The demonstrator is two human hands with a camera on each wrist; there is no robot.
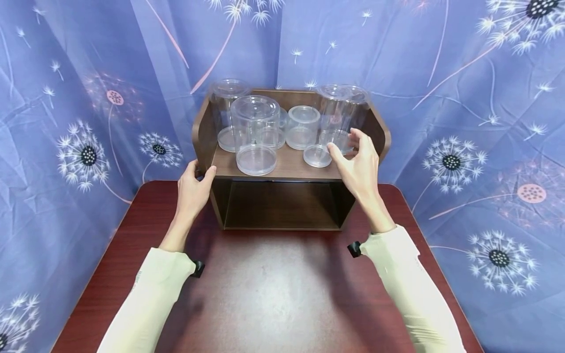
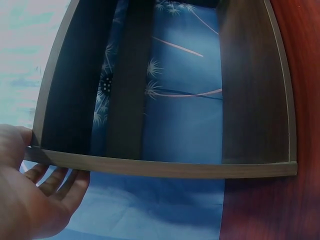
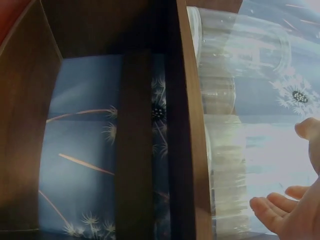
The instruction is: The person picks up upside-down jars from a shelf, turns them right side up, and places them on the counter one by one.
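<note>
A brown wooden two-tier shelf [image 1: 287,172] stands at the back of the table, its lower tier open at the front. My left hand [image 1: 192,193] grips the shelf's left side at the upper board, thumb at the front edge and fingers around the outside. On the upper board stand several clear cylindrical containers. The tall left-front container [image 1: 255,132] is nearest the edge; a shorter one [image 1: 303,128] sits behind, in the middle. Beside the right-front tall container [image 1: 324,127], my right hand [image 1: 361,169] is held with thumb and fingers spread apart. In the right wrist view, a gap shows between its fingertips and the containers.
The dark red table [image 1: 273,289] extends in front of the shelf. Blue dandelion-print curtains [image 1: 459,122] hang behind and on both sides. Another tall clear container [image 1: 227,110] stands at the left rear of the upper board. Side panels [image 1: 200,130] rise at both ends.
</note>
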